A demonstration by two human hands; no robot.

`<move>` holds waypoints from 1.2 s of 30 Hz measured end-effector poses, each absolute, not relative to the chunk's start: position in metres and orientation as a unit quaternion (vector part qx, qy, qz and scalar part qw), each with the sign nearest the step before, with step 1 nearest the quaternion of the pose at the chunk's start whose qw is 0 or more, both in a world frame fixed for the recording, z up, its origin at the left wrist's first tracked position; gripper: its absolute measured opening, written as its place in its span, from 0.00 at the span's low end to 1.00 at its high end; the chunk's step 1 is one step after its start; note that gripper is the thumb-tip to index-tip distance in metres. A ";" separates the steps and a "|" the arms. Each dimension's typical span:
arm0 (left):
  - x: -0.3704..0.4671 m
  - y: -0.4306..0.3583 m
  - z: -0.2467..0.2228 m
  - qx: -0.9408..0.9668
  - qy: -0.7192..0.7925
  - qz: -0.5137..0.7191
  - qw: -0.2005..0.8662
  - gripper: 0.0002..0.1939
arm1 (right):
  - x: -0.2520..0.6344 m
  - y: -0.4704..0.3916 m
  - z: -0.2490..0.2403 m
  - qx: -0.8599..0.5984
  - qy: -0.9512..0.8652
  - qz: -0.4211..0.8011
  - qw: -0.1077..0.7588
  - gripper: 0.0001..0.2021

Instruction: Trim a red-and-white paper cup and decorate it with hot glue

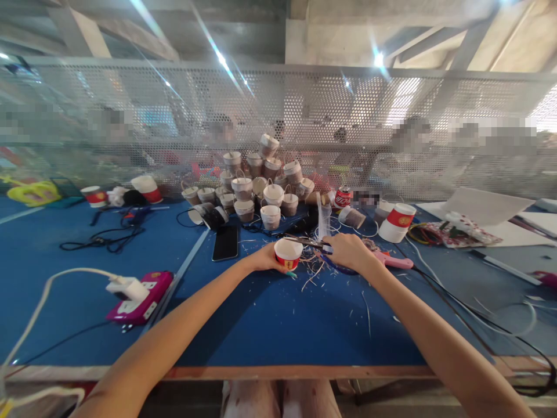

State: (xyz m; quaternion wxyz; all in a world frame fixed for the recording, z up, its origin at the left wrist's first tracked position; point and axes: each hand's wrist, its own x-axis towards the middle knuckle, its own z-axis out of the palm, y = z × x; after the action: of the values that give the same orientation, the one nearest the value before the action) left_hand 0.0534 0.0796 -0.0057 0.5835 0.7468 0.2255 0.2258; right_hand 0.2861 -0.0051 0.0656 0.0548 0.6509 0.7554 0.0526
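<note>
My left hand (266, 258) is wrapped round a red and white paper cup (288, 254), holding it upright with its mouth facing up. The fingers of my right hand (346, 252) close on a pair of scissors (307, 241), whose blades point left and reach the cup's rim. Whether the blades touch the cup is too small to tell. White scraps and thin strips (314, 270) lie on the blue table around the scissors. Beyond my hands stands a pile of small whitish-brown buckets (273, 195) with thin handles.
A black phone (225, 242) lies left of the cup. Further left is a magenta power strip (145, 297) with a plug. On the right are a pink-handled tool (394, 261), stacked cups (397, 223), a red can (343, 197) and cables. A perforated metal screen (174, 116) runs behind.
</note>
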 end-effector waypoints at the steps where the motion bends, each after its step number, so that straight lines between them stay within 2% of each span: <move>1: 0.053 0.080 -0.005 0.746 0.225 0.224 0.586 0.35 | 0.286 -0.005 0.066 0.653 0.754 0.049 0.055 0.28; 11: 0.052 0.082 -0.007 0.739 0.229 0.226 0.592 0.36 | 0.288 -0.004 0.066 0.658 0.750 0.057 0.041 0.31; 18: 0.051 0.076 -0.003 0.698 0.252 0.246 0.624 0.38 | 0.289 -0.002 0.059 0.711 0.702 0.040 -0.012 0.29; 25: 0.049 0.079 -0.004 0.597 0.274 0.287 0.697 0.30 | 0.279 -0.001 0.033 0.704 0.698 -0.080 -0.103 0.34; 29: 0.048 0.079 -0.004 0.577 0.281 0.305 0.704 0.31 | 0.276 -0.002 0.027 0.715 0.674 -0.103 -0.155 0.33; 36: 0.051 0.076 -0.005 0.573 0.312 0.341 0.677 0.33 | 0.277 -0.003 0.024 0.669 0.652 -0.236 -0.270 0.35</move>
State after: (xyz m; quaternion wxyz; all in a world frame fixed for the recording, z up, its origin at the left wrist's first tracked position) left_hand 0.0512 0.0755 -0.0047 0.6770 0.5731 0.3116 0.3407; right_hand 0.2767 -0.0026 0.0240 -0.2696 0.6688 0.6516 -0.2356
